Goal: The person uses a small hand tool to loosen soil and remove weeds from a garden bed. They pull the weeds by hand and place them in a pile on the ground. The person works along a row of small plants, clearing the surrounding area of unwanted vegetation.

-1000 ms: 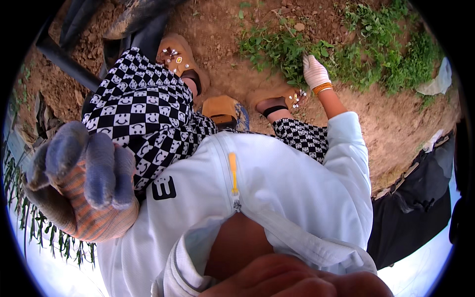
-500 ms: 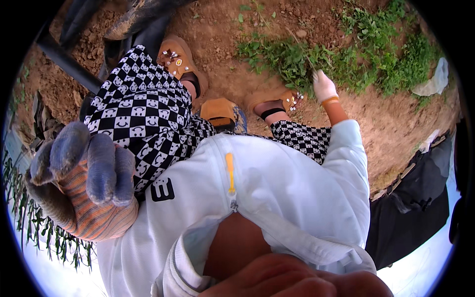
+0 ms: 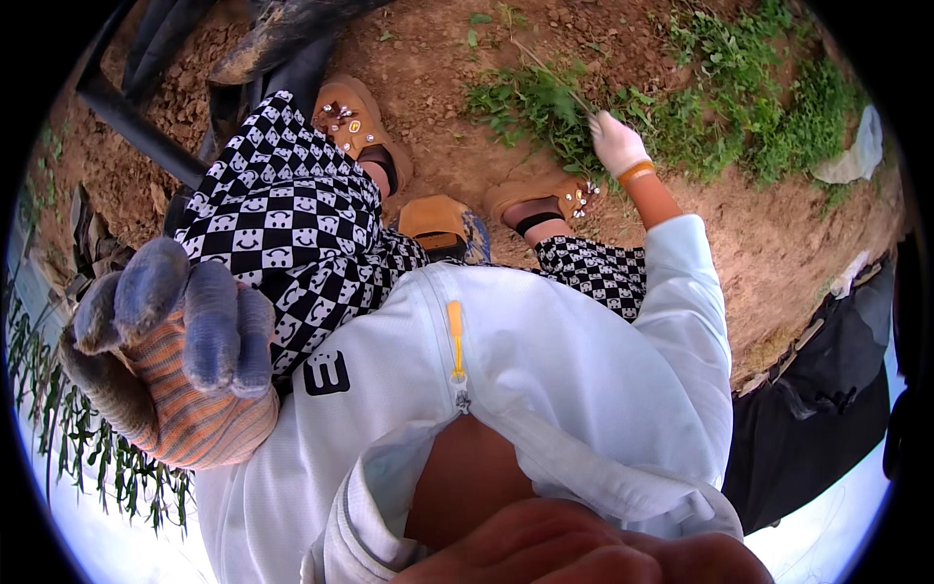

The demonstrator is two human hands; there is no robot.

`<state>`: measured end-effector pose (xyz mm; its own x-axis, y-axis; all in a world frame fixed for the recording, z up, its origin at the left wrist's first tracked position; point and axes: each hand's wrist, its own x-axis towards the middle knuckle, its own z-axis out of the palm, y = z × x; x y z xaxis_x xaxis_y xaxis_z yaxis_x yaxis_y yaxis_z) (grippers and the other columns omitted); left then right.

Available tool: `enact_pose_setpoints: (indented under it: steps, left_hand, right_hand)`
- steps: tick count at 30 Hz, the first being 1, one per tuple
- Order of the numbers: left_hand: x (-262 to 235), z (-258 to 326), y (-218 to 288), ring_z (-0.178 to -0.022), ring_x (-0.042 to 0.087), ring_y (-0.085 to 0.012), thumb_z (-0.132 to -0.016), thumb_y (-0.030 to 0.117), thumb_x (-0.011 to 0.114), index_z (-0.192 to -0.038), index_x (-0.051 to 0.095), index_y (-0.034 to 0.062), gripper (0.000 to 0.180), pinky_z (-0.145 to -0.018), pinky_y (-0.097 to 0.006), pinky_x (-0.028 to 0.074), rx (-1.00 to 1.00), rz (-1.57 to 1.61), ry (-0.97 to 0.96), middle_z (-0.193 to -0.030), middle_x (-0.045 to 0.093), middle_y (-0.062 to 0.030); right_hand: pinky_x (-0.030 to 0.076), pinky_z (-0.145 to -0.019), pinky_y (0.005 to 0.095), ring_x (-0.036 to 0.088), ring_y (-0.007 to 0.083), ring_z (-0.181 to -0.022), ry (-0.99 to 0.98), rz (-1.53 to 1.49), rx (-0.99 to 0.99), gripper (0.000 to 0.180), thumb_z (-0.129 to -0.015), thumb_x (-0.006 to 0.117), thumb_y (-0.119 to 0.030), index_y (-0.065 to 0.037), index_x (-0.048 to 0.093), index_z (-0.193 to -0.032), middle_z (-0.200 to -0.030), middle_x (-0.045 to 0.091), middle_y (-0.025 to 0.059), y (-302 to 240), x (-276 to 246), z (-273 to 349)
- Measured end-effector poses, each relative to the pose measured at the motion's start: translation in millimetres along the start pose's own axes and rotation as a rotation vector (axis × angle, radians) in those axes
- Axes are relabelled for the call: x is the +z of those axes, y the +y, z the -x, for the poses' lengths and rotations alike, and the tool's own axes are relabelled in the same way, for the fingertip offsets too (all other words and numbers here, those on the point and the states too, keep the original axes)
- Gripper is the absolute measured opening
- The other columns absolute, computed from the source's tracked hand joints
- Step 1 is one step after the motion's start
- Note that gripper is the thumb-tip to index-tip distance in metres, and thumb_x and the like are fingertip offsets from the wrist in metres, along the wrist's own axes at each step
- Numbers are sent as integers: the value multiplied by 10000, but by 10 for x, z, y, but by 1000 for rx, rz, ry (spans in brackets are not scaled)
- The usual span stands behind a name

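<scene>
My right hand [image 3: 619, 145], in a white glove with an orange cuff, is closed around one end of a thin stick [image 3: 547, 70]. The stick reaches up and left over low green weeds [image 3: 545, 105] and bare soil; what its far end is like is too small to tell. At the left, my left hand [image 3: 185, 360] is raised in an orange-striped glove with worn blue-grey fingers. Its palm is turned up and the fingers curl loosely with gaps between them. Nothing shows in it.
My brown shoes [image 3: 355, 122] stand on the soil, with a brown and blue object [image 3: 433, 222] between them. Black pipes [image 3: 146, 131] lie at upper left. Denser weeds [image 3: 744, 73], a pale plastic scrap [image 3: 856, 151] and a black sheet [image 3: 808, 428] are on the right.
My right hand has moved left and slightly up, and the stick has shifted left with it over the weeds. My left hand has shifted slightly right, its fingers still loosely curled.
</scene>
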<state>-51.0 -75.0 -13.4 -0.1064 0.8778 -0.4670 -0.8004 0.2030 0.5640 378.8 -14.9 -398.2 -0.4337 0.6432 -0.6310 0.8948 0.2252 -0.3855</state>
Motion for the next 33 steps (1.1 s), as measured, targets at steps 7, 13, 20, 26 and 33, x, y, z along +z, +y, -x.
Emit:
enact_pose_setpoints:
  steps: [7, 13, 20, 26, 33]
  left_hand:
    - [30, -17, -19, -746, 609, -226, -978, 364, 512, -1095, 636, 148, 276, -619, -395, 549, -17, -10, -13, -1091, 561, -87]
    - [50, -43, -11, -749, 595, -229, -985, 376, 494, -1106, 628, 146, 292, -615, -395, 522, -28, -15, -5, -1115, 551, -98]
    - [40, 37, -46, -778, 585, -228, -989, 396, 476, -1115, 612, 138, 317, -624, -389, 512, 23, -24, 12, -1134, 536, -97]
    - [46, -20, -48, -765, 587, -230, -990, 389, 477, -1133, 608, 147, 310, -621, -392, 517, 18, -33, -25, -1124, 536, -87]
    - [25, -33, -16, -753, 595, -230, -984, 384, 493, -1123, 627, 158, 297, -623, -397, 523, 15, -27, 22, -1108, 550, -81]
  right_hand:
    - [503, -774, 496, 618, 416, -898, -132, 64, 124, 289, -980, 426, -307, -71, 567, -1071, -973, 649, 223, -49, -115, 91]
    - [496, -801, 497, 595, 451, -927, -96, 0, 102, 265, -966, 446, -290, -52, 539, -1038, -1010, 637, 231, 572, 192, 418]
    - [502, -657, 462, 603, 405, -749, 47, 127, 16, 164, -981, 480, -241, -83, 525, -980, -825, 620, 185, 514, -115, 389]
    - [507, -659, 458, 618, 400, -785, 96, 38, -203, 169, -965, 506, -228, -61, 531, -970, -866, 629, 203, -105, 125, -180]
    - [498, -754, 497, 608, 430, -891, -240, 113, 105, 287, -986, 435, -336, -71, 544, -1013, -935, 632, 231, 2, -197, 24]
